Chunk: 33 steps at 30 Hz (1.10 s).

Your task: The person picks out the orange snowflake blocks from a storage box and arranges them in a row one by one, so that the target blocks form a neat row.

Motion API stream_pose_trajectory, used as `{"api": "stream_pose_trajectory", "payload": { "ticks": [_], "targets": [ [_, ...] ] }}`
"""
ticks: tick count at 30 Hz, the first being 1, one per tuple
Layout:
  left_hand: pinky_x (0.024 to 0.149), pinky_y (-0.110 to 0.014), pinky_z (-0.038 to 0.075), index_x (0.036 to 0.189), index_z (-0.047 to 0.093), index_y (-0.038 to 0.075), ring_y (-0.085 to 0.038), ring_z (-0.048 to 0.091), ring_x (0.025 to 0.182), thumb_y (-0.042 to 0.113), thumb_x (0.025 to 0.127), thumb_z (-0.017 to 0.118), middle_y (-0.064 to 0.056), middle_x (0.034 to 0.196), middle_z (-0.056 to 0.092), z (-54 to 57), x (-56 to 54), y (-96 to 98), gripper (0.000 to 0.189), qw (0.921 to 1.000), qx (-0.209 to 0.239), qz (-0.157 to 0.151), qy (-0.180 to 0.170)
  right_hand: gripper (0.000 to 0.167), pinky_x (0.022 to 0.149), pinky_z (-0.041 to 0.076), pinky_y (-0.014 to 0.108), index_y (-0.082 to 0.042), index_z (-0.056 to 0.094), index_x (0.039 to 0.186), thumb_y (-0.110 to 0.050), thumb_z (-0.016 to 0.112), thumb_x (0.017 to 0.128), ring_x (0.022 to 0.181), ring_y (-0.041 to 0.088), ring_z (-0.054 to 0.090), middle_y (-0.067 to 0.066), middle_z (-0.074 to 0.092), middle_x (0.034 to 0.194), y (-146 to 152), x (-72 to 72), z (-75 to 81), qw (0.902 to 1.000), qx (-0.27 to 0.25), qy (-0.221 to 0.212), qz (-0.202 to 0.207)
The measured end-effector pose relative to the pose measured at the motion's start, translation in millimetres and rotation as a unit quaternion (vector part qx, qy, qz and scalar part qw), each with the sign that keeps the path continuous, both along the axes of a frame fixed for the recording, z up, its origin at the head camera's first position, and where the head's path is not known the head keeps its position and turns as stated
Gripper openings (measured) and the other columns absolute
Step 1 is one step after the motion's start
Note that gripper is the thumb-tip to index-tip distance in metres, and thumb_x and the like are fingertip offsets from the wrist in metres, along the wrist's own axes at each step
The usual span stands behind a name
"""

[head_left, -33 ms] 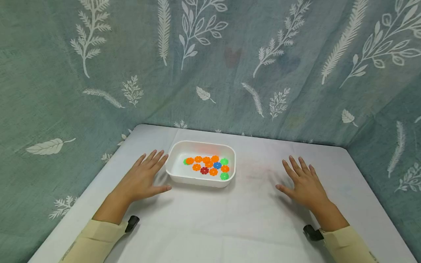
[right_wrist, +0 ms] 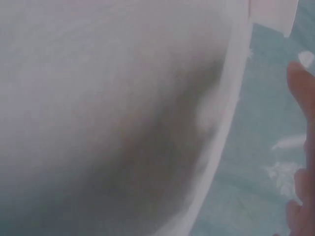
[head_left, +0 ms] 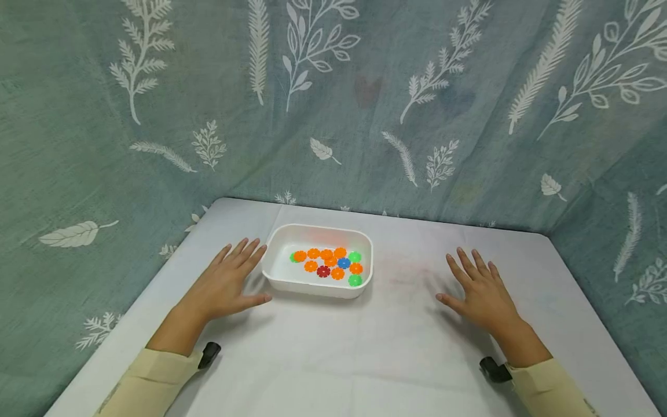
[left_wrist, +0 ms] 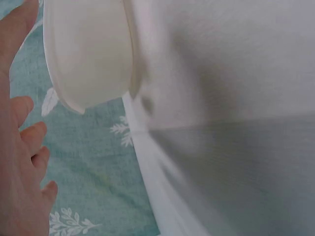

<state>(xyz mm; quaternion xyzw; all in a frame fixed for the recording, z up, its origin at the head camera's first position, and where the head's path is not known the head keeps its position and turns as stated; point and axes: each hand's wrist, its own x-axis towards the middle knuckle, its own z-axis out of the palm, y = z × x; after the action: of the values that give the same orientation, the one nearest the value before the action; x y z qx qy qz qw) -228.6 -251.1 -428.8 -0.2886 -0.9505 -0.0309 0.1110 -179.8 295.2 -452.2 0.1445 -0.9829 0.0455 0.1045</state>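
Observation:
A white plastic tray with rounded corners stands on the table, left of centre in the head view. Inside it lie several small notched plastic discs: mostly orange, with a red one, a blue one and a few green ones. My left hand, fingers spread and palm down, is just beside the tray's left end and holds nothing. Well to the right of the tray, my right hand is likewise spread with nothing in it. In the left wrist view the tray's outer wall shows near my thumb.
A white cloth covers the table. Behind and at the sides hangs a grey-green curtain printed with white leaves. Black devices sit at both wrists, by the cream sleeves.

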Motion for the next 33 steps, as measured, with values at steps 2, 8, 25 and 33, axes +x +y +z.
{"api": "stream_pose_trajectory", "payload": {
  "ticks": [2,8,25,33],
  "targets": [
    [0.116,-0.054,0.012,0.157,0.020,0.016,-0.031,0.013,0.146,0.079,0.081,0.050,-0.008,0.160,0.020,0.3,-0.7,1.8,0.103,1.0000,0.001,-0.001,0.001,0.094,0.114,0.002,0.062,-0.015,0.019,0.157,-0.071,0.050,0.088,0.146,0.036,0.000,0.015,0.011,0.161,1,0.3,0.7,1.0000,0.001,-0.003,0.000],
    [0.115,-0.055,0.014,0.157,0.019,0.013,-0.033,0.015,0.146,0.078,0.083,0.050,-0.010,0.160,0.019,1.4,-1.4,8.2,0.103,0.9998,0.015,-0.011,0.004,0.094,0.114,0.002,0.062,-0.016,0.017,0.157,-0.072,0.047,0.088,0.146,0.036,0.000,0.016,0.011,0.161,0,-2.5,4.3,1.0000,0.003,-0.006,-0.003],
    [0.109,-0.059,0.029,0.157,0.021,0.014,-0.040,0.026,0.141,0.028,0.096,0.063,-0.013,0.158,0.024,-12.3,-15.3,-6.1,0.075,0.9109,0.385,0.043,-0.142,0.092,0.115,0.009,0.060,-0.019,0.016,0.158,-0.069,0.051,0.089,0.147,0.035,0.004,0.012,0.012,0.161,-51,-27.7,12.7,0.9985,-0.050,-0.012,-0.019],
    [0.099,-0.013,0.039,0.155,0.024,0.012,-0.035,0.031,0.140,0.021,0.102,0.054,-0.016,0.155,0.030,-43.6,-24.6,4.4,0.062,0.7987,0.559,0.027,-0.222,0.091,0.115,0.015,0.057,-0.019,0.017,0.157,-0.066,0.055,0.089,0.146,0.035,0.010,0.009,0.014,0.161,-69,-26.6,9.1,0.9957,-0.086,-0.032,-0.012]
  ]
}}
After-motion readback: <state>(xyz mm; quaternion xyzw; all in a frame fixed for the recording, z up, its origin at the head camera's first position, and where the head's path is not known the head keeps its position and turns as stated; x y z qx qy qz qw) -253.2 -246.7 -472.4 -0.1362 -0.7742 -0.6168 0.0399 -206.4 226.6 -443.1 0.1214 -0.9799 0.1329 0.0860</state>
